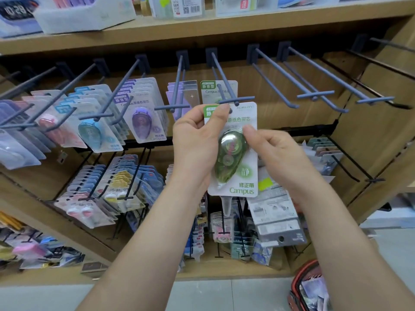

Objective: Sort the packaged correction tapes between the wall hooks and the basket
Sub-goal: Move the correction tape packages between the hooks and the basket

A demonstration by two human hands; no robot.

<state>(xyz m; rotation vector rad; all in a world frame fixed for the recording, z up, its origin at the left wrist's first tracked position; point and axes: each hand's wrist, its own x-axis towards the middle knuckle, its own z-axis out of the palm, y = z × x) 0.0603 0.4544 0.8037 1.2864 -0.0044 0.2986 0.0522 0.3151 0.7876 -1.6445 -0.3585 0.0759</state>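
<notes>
green-carded correction tape [233, 153] sat just below the hook [225, 88] tip, pinched up top by the left hand [194, 142] and mid-pack by the right hand [277, 153]; its hole probably wanted squaring to the prong.

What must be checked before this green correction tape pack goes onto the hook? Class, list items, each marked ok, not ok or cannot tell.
1. Grip: left hand pinches the green pack at its top corner, right hand pinches its blister: ok.
2. Hang hole lined up with the hook: cannot tell, the thumb partly covers it.
3. Matching stock: green Campus packs hang behind on that hook: ok.
4. Room on the hook's front stretch: ok.
5. Printed front faces outward: ok.
</notes>
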